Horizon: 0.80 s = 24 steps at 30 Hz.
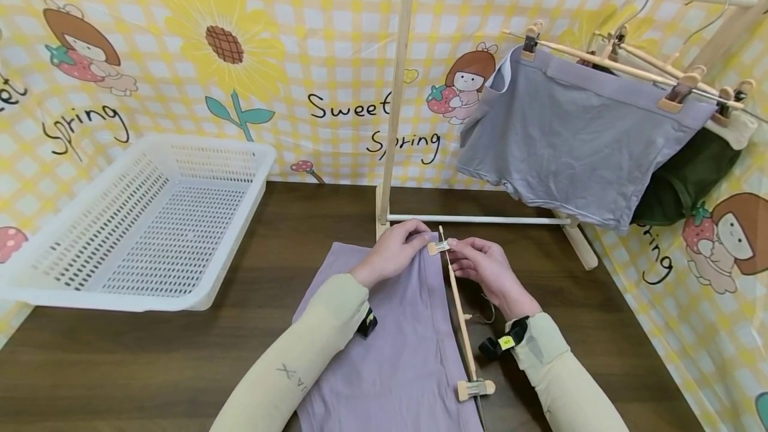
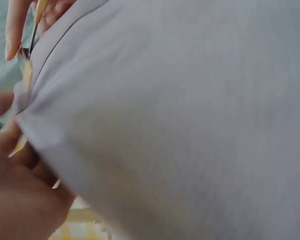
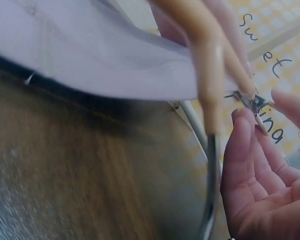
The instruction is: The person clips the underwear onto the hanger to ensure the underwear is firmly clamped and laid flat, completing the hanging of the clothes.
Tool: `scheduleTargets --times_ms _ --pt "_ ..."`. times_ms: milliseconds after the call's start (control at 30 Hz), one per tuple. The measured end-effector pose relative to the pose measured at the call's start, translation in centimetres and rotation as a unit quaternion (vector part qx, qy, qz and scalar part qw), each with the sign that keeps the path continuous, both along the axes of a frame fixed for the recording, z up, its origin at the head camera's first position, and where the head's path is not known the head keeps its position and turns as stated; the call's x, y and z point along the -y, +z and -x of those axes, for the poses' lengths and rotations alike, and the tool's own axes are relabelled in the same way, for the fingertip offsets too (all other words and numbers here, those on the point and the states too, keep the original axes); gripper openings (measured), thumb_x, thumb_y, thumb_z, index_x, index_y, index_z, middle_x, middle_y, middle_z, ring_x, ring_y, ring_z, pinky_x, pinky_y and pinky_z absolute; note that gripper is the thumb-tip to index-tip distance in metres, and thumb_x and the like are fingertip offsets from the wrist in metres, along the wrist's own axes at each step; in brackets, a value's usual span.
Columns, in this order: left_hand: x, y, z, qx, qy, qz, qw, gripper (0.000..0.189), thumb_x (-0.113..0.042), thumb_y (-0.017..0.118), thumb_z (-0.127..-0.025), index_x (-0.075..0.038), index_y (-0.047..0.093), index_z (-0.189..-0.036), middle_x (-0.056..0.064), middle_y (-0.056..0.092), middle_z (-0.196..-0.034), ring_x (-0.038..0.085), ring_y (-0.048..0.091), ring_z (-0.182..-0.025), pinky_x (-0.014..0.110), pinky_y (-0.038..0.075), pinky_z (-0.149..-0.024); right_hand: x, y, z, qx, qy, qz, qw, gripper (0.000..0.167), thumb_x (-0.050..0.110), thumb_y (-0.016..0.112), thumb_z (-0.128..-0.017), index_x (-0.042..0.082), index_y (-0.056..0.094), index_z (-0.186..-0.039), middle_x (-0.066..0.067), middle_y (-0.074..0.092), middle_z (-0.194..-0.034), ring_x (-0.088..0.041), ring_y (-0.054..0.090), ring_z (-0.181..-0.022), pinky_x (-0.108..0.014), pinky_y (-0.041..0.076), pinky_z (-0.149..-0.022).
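A lavender garment (image 1: 390, 352) with a stitched waistband lies on the brown table, its waistband along a wooden clip hanger (image 1: 459, 309). My left hand (image 1: 393, 253) holds the far corner of the waistband; in the left wrist view, the fingers of this left hand (image 2: 25, 195) are bent around the cloth edge. The far clip (image 1: 440, 247) sits over that corner. My right hand (image 1: 487, 271) pinches this clip between thumb and fingers, as the right wrist view of the right hand (image 3: 270, 185) shows. At the near end, another clip (image 1: 476, 389) overlaps the waistband.
A white perforated basket (image 1: 234, 232) stands at the left. Behind my hands rises a rack (image 1: 396, 99) with a white top rail. Grey-lavender shorts (image 1: 570, 125) and a dark green garment (image 1: 690, 179) hang there from clip hangers. Patterned cloth covers the walls.
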<state>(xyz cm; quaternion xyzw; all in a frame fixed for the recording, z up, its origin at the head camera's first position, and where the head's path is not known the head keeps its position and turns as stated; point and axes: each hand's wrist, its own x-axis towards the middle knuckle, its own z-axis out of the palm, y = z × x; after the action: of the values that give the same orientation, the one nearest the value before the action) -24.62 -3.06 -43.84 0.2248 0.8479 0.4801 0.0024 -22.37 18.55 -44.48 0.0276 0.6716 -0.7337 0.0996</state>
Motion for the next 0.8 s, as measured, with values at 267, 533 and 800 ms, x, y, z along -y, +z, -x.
scheduleTargets --times_ms 267,533,800 --pt "3.4 0.7 0.0 -0.024 -0.013 0.136 0.9904 0.023 -0.031 0.06 -0.103 -0.011 0.071 -0.1 -0.003 0.062 -0.08 0.015 0.055 -0.072 0.033 0.047 -0.071 -0.4 0.2 0.4 0.016 -0.018 -0.012 0.9996 0.024 0.027 0.073 -0.097 0.006 0.064 -0.095 -0.01 0.072 -0.09 -0.012 0.066 -0.063 -0.026 0.057 -0.061" --pt "7.2 0.9 0.4 -0.031 0.038 0.181 0.9823 0.012 -0.017 0.063 -0.1 -0.009 0.072 -0.101 0.0 0.063 -0.083 0.02 0.056 -0.076 0.038 0.047 -0.077 -1.6 0.0 1.4 0.034 0.004 -0.059 0.9977 0.037 0.029 0.07 -0.099 -0.004 0.061 -0.111 -0.011 0.07 -0.089 -0.014 0.069 -0.07 -0.028 0.059 -0.068" --pt "6.7 1.3 -1.9 -0.095 0.053 0.232 0.9667 0.034 -0.019 0.071 -0.092 -0.009 0.066 -0.123 0.01 0.06 -0.122 0.034 0.05 -0.116 0.053 0.035 -0.099 -2.3 0.0 0.5 -0.038 0.038 -0.261 0.9638 0.05 0.033 0.067 -0.1 -0.007 0.059 -0.129 -0.019 0.069 -0.112 -0.026 0.068 -0.094 -0.039 0.056 -0.084"
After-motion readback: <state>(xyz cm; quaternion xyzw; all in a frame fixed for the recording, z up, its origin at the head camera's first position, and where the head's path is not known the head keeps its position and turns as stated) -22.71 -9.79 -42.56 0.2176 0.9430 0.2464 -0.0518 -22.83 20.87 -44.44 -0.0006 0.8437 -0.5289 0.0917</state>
